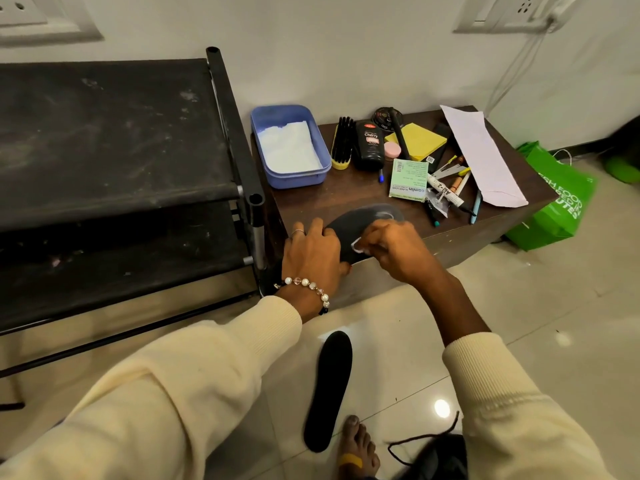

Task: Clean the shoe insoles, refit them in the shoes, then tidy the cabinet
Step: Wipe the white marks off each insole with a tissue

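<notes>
I have the dark insole (360, 225) lying flat at the near edge of the brown cabinet (332, 199). My left hand (311, 249) presses its heel end with fingers curled over the rim; just right of that hold, my right hand (391, 249) pinches a small white wipe (356, 244) against the surface. It looks thin, light and bendy, so I would hold it by the edges. Below my hands, a second insole (329, 389) lies on glossy tiles; beyond them sits a blue plastic tub (320, 147)
</notes>
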{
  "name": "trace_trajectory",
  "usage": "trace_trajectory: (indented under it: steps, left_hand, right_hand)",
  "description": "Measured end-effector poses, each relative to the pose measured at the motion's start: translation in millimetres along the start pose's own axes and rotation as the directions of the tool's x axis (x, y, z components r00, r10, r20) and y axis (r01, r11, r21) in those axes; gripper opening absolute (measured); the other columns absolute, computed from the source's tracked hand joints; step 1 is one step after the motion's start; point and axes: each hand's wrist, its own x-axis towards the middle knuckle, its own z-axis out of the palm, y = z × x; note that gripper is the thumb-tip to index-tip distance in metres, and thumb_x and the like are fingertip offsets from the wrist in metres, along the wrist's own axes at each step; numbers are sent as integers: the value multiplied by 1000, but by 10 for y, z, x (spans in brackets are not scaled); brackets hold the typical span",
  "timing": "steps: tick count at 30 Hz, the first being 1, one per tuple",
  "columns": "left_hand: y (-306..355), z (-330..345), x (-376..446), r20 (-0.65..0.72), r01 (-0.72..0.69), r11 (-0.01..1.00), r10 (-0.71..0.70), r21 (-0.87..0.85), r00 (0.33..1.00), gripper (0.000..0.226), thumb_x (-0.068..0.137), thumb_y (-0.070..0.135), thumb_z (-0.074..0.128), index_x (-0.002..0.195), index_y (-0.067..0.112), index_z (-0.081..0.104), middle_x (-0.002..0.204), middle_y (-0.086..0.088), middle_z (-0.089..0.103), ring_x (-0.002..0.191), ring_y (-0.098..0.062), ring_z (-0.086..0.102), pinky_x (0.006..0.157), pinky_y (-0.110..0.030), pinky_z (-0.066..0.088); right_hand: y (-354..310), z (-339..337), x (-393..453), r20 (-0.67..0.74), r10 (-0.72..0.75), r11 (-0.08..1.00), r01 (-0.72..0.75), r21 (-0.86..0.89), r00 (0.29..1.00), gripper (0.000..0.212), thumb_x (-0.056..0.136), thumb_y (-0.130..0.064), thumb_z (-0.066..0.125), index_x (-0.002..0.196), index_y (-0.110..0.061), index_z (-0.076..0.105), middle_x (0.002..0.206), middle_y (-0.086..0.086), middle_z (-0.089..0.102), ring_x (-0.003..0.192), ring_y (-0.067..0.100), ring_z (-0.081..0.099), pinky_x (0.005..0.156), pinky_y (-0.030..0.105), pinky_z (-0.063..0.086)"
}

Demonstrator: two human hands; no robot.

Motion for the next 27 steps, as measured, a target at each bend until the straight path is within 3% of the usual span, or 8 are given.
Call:
trace_trajectory:
  steps: [4, 6, 12, 17, 21, 24, 27]
  left_hand:
    - [-5, -3, 5, 3, 7, 1000, -7, -4, 1000, 58, 84, 49, 65, 126, 10, 54, 131, -6, 44, 123, -32, 38, 97, -38, 42]
    - [-2, -8, 8, 3, 7, 1000, -7, -3, 1000, 59, 83, 50, 65, 126, 10, 54, 131, -6, 45, 123, -32, 38, 97, -38, 42]
    - [7, -47, 22, 30, 15, 1000, -15, -5, 999, 56, 82, 47, 68, 122, 9, 56, 131, -7, 45, 124, -33, 37, 99, -39, 40]
    - [2, -50, 29, 49, 14, 1000, -13, -10, 999, 56, 81, 47, 70, 121, 10, 58, 132, -6, 44, 125, -33, 37, 99, -39, 41]
    - [-11, -59, 46, 43, 15, 1000, -14, -16, 999, 56, 80, 48, 71, 120, 10, 59, 131, -6, 45, 124, -33, 38, 98, -39, 41]
    - [-7, -45, 45, 39, 16, 1000, -16, -15, 999, 56, 80, 48, 70, 120, 10, 59, 132, -6, 45, 124, -33, 38, 99, -39, 41]
    - [5, -47, 52, 41, 19, 1000, -18, -24, 999, 55, 80, 48, 71, 119, 11, 59, 132, -6, 45, 124, -32, 38, 99, -39, 41]
  right_hand:
    - [213, 40, 2, -165, 303, 950, -311, -28, 939, 23, 89, -9, 59, 107, -12, 72, 110, 15, 65, 101, 32, 59, 88, 38, 48]
    - [221, 63, 2, -215, 356, 928, -371, -37, 910, 21, 88, -6, 59, 105, -9, 72, 106, 15, 65, 98, 32, 59, 83, 36, 50]
    - [189, -8, 11, -76, 231, 972, -233, -15, 970, 25, 89, -8, 59, 110, -14, 72, 115, 10, 64, 107, 30, 58, 94, 35, 44]
    - [325, 37, 72, -210, 432, 899, -438, 17, 877, 21, 86, -2, 59, 103, -6, 71, 107, 16, 65, 98, 32, 59, 84, 35, 51]
    - [333, 54, 139, -249, 474, 877, -479, 44, 845, 20, 85, 0, 58, 99, -3, 72, 102, 19, 65, 95, 36, 59, 81, 38, 53]
    - [298, 87, 156, -198, 442, 895, -445, 30, 875, 20, 88, -6, 58, 104, -7, 70, 107, 15, 64, 98, 31, 59, 85, 38, 52]
    - [259, 58, 165, -81, 311, 948, -315, -35, 947, 24, 90, -11, 58, 110, -16, 70, 115, 11, 63, 108, 30, 56, 94, 38, 46]
